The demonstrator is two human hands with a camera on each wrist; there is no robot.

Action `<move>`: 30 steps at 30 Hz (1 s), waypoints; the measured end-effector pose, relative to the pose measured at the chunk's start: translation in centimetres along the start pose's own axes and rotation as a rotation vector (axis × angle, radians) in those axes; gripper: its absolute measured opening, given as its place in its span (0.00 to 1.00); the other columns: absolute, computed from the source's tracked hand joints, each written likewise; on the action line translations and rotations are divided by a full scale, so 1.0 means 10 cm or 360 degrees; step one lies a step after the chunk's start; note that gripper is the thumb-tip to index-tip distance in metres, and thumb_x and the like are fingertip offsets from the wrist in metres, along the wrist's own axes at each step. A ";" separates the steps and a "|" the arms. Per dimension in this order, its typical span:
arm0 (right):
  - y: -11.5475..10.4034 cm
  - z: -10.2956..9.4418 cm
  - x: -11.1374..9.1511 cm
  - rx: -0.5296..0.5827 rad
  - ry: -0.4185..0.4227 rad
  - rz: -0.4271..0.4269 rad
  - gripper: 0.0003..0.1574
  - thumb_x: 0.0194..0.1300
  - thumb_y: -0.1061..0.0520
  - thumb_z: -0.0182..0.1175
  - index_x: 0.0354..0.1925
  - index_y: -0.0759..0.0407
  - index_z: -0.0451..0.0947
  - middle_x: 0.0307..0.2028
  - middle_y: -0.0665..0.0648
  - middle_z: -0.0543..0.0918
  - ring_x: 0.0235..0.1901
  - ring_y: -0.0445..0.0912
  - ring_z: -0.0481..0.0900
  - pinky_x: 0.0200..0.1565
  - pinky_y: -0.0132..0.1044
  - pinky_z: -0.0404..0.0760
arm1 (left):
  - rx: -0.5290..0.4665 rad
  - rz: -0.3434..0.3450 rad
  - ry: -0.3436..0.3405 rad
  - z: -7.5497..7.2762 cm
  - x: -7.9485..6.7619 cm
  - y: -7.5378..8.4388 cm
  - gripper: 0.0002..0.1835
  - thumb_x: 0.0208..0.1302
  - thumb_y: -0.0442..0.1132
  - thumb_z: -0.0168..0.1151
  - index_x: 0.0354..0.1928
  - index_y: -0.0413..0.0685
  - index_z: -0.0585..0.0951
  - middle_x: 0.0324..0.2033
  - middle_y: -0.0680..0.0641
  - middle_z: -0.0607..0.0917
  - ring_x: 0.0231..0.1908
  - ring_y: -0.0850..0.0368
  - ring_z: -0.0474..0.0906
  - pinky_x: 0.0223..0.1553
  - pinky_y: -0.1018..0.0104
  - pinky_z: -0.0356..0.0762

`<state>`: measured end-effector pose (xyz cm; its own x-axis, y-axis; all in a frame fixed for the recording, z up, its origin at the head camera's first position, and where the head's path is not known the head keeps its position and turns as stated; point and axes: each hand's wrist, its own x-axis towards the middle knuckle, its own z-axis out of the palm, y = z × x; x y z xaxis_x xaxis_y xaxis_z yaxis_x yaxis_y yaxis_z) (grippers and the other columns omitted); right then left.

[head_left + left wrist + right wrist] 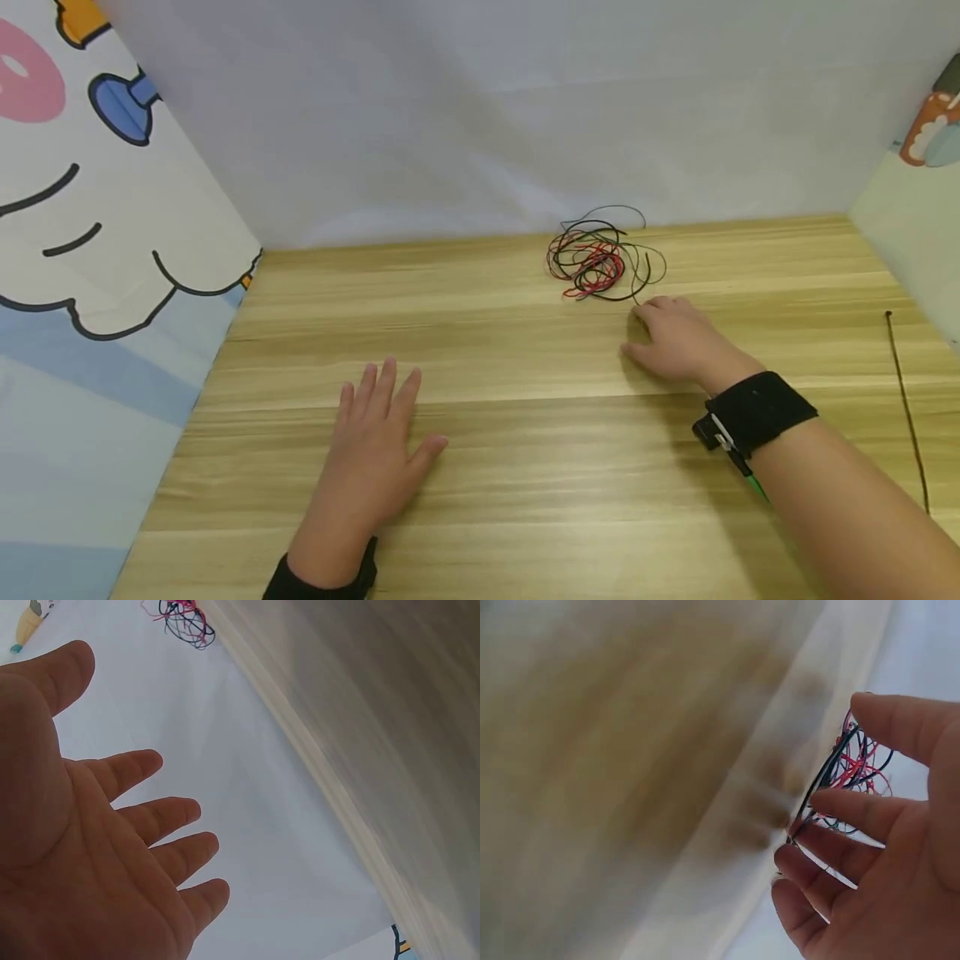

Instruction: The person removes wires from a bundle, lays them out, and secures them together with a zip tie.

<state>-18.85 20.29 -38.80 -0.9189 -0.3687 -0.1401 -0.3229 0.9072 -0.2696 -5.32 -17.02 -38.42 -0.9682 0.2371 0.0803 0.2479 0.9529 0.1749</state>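
Observation:
A loose tangle of thin red and black cords (603, 267) lies at the back of the wooden table, right of the middle in the head view. My right hand (675, 342) is just in front of it, fingertips right at the near strands. In the right wrist view, thumb and fingers stand apart and bent a little, with the tangled cords (844, 769) showing between and behind them. My left hand (367, 467) is over the left half of the table, palm down with fingers spread and nothing in it. The same tangle (184, 622) appears at the top of the left wrist view.
A single dark cord (905, 400) runs lengthwise along the right side of the wooden table (487, 350). Behind the table hangs a pale sheet (450, 125). Printed cartoon panels stand at the left (97, 250) and right (915, 200).

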 end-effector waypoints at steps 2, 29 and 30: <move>-0.03 -0.01 0.02 0.0008 0.0026 -0.0026 0.36 0.65 0.48 0.56 0.61 0.73 0.68 0.59 0.76 0.70 0.59 0.69 0.63 0.60 0.65 0.61 | 0.0010 0.0003 -0.0019 0.00 0.02 0.01 0.42 0.62 0.63 0.54 0.72 0.47 0.58 0.72 0.34 0.51 0.71 0.39 0.40 0.68 0.37 0.38; -0.47 0.26 0.13 -0.0124 0.0525 -0.0831 0.05 0.50 0.59 0.70 0.21 0.50 0.85 0.19 0.47 0.81 0.24 0.43 0.79 0.35 0.45 0.76 | -0.1316 -0.0338 -0.0695 0.47 1.57 1.23 0.14 0.64 0.36 0.48 0.26 0.41 0.82 0.19 0.47 0.80 0.15 0.57 0.72 0.17 0.70 0.68; -0.47 0.24 0.14 -0.0141 0.0498 -0.0830 0.07 0.50 0.59 0.70 0.20 0.50 0.84 0.18 0.47 0.80 0.24 0.42 0.79 0.37 0.46 0.75 | -0.1232 -0.0320 -0.0683 0.44 1.56 1.25 0.14 0.64 0.37 0.49 0.24 0.43 0.80 0.16 0.48 0.78 0.14 0.58 0.70 0.17 0.70 0.66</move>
<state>-18.06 15.03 -40.06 -0.6535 -0.7036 0.2789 -0.7530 0.6417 -0.1454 -17.52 -0.59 -39.31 -0.8871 0.2778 -0.3685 -0.1232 0.6271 0.7691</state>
